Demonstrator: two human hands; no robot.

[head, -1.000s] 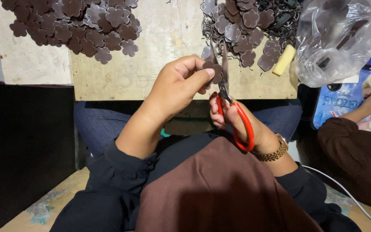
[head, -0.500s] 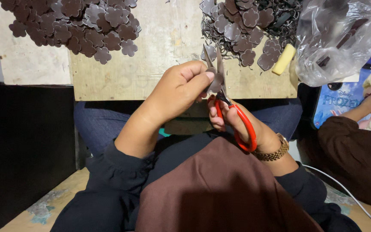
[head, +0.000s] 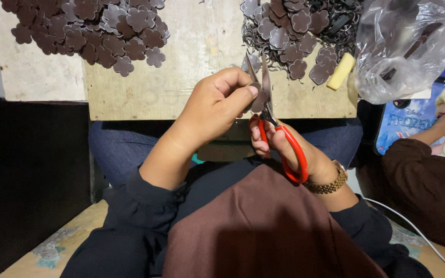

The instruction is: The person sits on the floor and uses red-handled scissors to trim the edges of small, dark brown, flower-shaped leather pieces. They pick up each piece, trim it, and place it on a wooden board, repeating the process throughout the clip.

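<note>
Nearby, two heaps of brown flower-shaped cutouts are spread on the wooden bench, with a yellow block and a clear plastic bag at the right. Another person's sleeve is seen beyond. A small dark brown piece is pinched in the left hand above the lap, just below the bench edge. Red-handled scissors, blades parted around the piece, are gripped by the right hand.

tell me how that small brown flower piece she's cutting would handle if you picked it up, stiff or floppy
The brown flower piece, pinched in the left hand, looks thin and flat, so probably light and slightly bendy. Pieces in the left pile lie flat, so rolling seems unlikely.
</note>
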